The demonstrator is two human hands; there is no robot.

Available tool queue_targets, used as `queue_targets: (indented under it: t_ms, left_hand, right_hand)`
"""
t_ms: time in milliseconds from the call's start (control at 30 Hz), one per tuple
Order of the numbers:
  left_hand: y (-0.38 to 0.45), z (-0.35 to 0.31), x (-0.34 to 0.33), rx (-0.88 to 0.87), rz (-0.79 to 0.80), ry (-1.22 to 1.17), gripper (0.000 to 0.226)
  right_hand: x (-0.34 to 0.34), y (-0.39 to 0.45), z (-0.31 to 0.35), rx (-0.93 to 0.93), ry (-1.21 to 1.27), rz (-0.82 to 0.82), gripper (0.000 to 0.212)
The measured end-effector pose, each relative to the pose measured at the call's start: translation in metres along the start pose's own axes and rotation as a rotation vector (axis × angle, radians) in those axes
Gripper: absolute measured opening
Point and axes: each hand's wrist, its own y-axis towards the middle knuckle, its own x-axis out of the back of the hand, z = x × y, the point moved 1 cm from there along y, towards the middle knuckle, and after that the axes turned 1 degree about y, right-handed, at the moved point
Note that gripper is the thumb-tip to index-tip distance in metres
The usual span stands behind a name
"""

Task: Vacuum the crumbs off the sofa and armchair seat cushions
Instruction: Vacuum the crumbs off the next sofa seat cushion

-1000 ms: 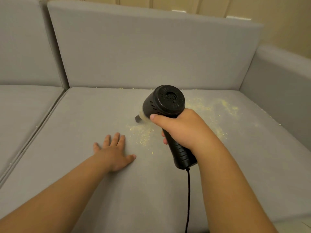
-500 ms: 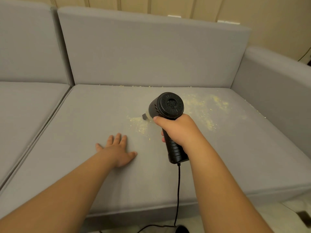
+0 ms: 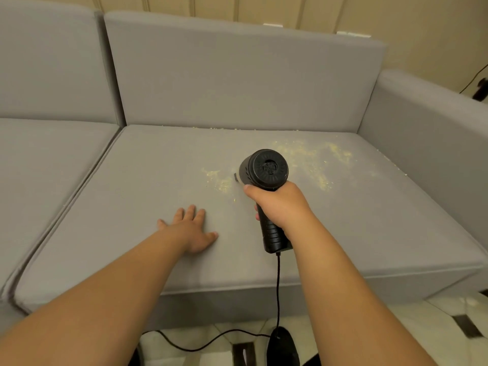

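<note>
Our right hand (image 3: 281, 204) grips the handle of the small black vacuum (image 3: 264, 170), its nozzle at the crumbs (image 3: 220, 182) on the sofa seat cushion (image 3: 369, 220). It looks light and rigid. Our left hand (image 3: 191, 229) rests flat, fingers straight.

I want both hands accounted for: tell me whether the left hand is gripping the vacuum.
No: the left hand lies flat on the seat cushion; only the right hand grips the vacuum.

no readable text, no labels
</note>
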Motion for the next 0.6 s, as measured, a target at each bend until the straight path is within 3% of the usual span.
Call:
queue_targets:
  t_ms: [400,600]
  left_hand:
    - [0.005,-0.025,-0.002,-0.064,0.01,0.017,0.088]
    - [0.009,-0.021,-0.005,-0.065,-0.001,0.031,0.086]
  right_hand:
    - [-0.019,0.016,-0.022,0.046,0.064,-0.134,0.026]
    - [-0.027,0.019,-0.029,0.002,0.14,-0.036,0.021]
